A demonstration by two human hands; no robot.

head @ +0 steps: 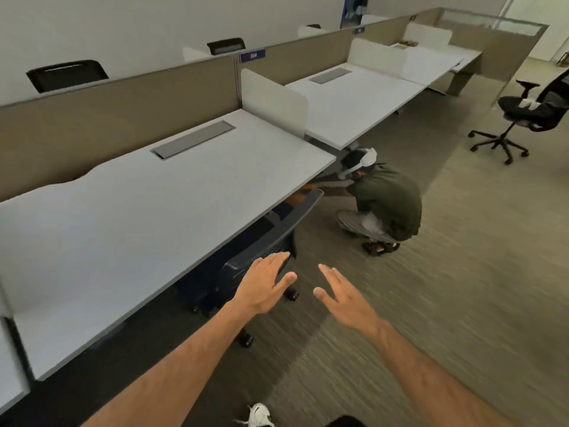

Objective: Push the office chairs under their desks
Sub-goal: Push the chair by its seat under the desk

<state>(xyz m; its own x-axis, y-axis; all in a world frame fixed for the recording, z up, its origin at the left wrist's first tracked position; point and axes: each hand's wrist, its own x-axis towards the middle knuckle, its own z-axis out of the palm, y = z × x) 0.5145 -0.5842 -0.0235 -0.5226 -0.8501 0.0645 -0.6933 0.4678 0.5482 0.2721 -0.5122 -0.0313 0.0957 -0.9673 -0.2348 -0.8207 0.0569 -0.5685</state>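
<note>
One chair (pixel 261 241) sits tucked under the nearest desk (pixel 154 211) edge. Left hand (pixel 264 285) and right hand (pixel 341 297) are spread wide, holding nothing. A second chair (pixel 529 112) stands well apart from any desk.

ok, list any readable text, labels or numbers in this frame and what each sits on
"30#", roughly; blurred, last character unsure: white on the small blue tag atop the tan partition between desks.
Second small dark tag farther along the partition: too small to read.
Blue poster on the far wall: print blurred, unreadable.
Nothing readable on the desks, chairs or hands.
</note>
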